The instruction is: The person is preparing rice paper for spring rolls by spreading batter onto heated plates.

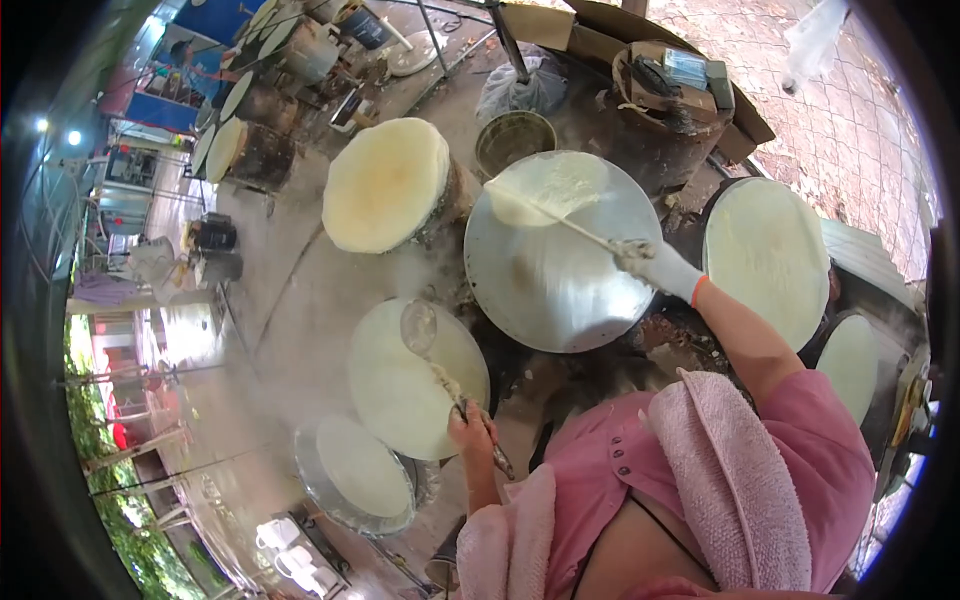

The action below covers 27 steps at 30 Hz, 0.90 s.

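In my left hand (472, 429), bare, is the batter-coated handle of a metal ladle (418, 328); its bowl is over a round griddle covered with pale batter (382, 382). My right hand (660, 266) wears a white glove with an orange cuff. It grips a long thin stick or scraper (551, 214) that reaches across a large round metal griddle (555, 300). Batter (562, 187) covers the far part of that griddle, under and beyond the tool. Below the left griddle stands a metal basin of pale batter (364, 469).
Batter-covered griddles (766, 262) stand at the right and another (386, 184) at the upper left. A bucket (516, 139) stands behind the middle griddle, near a drum (671, 142) holding cardboard and boxes. More drum stoves (262, 154) are at the far left, with a person (199, 71) beyond. Steam hangs left.
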Each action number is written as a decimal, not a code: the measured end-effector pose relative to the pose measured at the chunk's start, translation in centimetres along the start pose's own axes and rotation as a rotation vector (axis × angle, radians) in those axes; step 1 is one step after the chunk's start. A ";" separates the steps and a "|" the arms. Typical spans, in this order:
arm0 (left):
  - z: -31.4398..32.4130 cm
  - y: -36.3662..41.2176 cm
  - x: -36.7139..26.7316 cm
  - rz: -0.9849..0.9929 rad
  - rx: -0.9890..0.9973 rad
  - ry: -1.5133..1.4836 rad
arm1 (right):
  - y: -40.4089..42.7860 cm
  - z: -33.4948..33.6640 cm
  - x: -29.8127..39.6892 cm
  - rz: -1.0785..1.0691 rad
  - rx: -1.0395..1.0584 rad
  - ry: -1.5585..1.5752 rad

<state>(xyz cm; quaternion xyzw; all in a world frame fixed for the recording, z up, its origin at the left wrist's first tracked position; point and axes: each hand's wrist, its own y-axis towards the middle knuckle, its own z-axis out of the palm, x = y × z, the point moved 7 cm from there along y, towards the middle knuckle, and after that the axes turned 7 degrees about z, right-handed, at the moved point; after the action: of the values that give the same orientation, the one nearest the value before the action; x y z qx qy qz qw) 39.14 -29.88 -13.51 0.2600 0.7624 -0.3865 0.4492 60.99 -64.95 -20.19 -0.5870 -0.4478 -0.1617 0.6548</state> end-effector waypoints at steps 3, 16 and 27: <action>0.5 -1.0 0.3 -0.032 -0.037 -0.057 | 1.5 0.6 -2.3 -0.003 0.099 0.039; 1.2 -4.0 1.2 -0.110 -0.120 0.003 | 2.9 -0.4 -0.1 -0.119 0.352 0.010; 1.4 -4.4 2.6 -0.139 -0.098 0.058 | 5.0 -1.0 0.8 -0.129 0.435 -0.189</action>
<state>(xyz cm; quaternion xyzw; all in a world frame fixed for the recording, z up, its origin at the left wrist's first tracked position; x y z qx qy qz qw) 35.40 -33.37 -14.64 0.1954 0.8094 -0.3710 0.4112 65.49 -64.33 -22.59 -0.4148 -0.5677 -0.0472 0.7096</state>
